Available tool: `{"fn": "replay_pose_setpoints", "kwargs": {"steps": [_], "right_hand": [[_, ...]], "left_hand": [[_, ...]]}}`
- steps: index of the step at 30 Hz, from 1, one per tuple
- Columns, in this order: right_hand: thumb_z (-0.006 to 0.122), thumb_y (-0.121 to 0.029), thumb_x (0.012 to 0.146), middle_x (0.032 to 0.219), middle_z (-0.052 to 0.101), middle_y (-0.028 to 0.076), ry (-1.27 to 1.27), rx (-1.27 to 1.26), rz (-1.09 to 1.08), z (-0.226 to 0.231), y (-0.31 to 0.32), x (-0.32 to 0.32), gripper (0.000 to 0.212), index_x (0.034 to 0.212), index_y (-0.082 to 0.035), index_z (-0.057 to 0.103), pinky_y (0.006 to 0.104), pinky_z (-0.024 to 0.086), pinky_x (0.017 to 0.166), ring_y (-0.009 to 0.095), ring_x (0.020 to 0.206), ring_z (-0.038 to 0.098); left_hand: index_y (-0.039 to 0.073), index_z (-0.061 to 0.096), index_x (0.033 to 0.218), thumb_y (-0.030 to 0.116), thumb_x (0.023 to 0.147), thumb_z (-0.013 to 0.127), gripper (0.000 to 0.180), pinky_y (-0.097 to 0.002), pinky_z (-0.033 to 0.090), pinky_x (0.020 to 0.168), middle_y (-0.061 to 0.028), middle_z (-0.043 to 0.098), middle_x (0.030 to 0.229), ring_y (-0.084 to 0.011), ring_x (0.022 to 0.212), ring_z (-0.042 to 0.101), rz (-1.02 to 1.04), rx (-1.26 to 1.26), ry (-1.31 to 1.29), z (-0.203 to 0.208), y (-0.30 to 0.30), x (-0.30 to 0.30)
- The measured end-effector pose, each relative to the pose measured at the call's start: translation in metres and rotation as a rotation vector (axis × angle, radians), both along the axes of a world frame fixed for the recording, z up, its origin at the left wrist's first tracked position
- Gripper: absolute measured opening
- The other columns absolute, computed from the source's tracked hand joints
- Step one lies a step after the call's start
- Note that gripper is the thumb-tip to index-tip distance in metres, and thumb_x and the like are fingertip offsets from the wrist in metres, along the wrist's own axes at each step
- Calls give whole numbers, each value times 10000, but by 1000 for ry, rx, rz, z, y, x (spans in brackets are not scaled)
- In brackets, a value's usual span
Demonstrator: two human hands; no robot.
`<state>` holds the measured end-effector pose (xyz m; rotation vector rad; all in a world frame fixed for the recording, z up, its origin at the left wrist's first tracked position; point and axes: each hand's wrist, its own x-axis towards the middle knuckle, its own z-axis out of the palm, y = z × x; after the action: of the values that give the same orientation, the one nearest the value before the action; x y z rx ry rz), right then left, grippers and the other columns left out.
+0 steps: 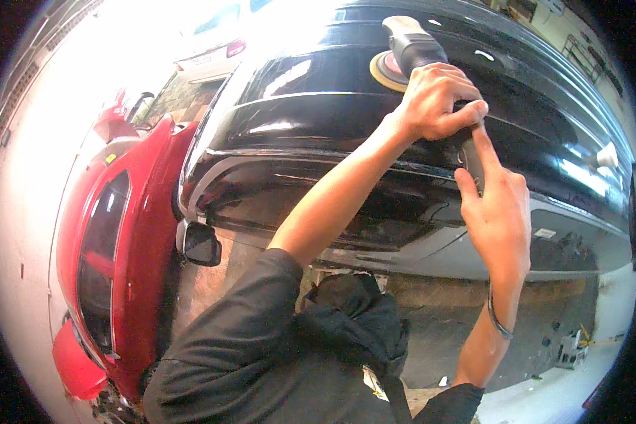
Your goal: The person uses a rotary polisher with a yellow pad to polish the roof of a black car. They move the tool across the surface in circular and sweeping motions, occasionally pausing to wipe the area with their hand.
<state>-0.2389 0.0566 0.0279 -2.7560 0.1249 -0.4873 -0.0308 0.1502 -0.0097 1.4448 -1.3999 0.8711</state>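
Observation:
A car polisher [418, 51] with a black body and pale head lies across the black car's roof [318, 113], reaching away from me. Its round yellowish pad [387, 72] is tilted toward the left and appears to meet the glossy paint; the exact contact is hard to see. My left hand [442, 102] wraps over the body behind the head. Farther back, my right hand [498, 208] grips the rear handle, index finger stretched along it and thumb on the near side. Part of the handle is hidden beneath both hands.
The black car's side mirror [201, 244] juts out near my left arm. A red car [138, 247] stands at the left, and a white car [212, 56] behind it. Near the roof's right end is a small white object [605, 156]. Equipment [572, 348] sits on the floor at lower right.

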Motion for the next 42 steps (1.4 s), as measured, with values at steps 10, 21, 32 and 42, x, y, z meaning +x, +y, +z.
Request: {"fn": "replay_pose_setpoints", "kwargs": {"steps": [10,21,32,42], "right_hand": [[727,-143,976,997,717,337,11,221,-131,-14,13,-28,680,1601,-137,459,551,546,803,506,968,713],[696,-220,979,910,689,313,92,358,157,-53,107,7,799,1670,-164,300,585,612,714,509,789,730],[693,-202,937,997,681,371,77,736,429,-81,153,38,873,1701,-209,271,585,611,784,550,852,722],[675,-182,946,1133,691,339,-141,1221,385,-52,119,11,752,1627,-70,376,522,561,934,506,997,713]], "left_hand": [[59,772,802,363,905,630,351,-445,572,853,-135,762,844,-348,855,737,-230,121,-43,-1,-13,-14],[31,767,889,437,967,508,488,-493,512,1019,-131,775,918,-348,962,750,38,357,24,-4,138,-11],[-14,768,912,507,1003,450,617,-505,478,1061,-172,775,954,-377,1016,733,252,500,89,-6,219,-9],[-39,770,867,595,1015,392,753,-500,428,1113,-193,779,920,-347,991,735,-19,409,224,16,157,13]]}}
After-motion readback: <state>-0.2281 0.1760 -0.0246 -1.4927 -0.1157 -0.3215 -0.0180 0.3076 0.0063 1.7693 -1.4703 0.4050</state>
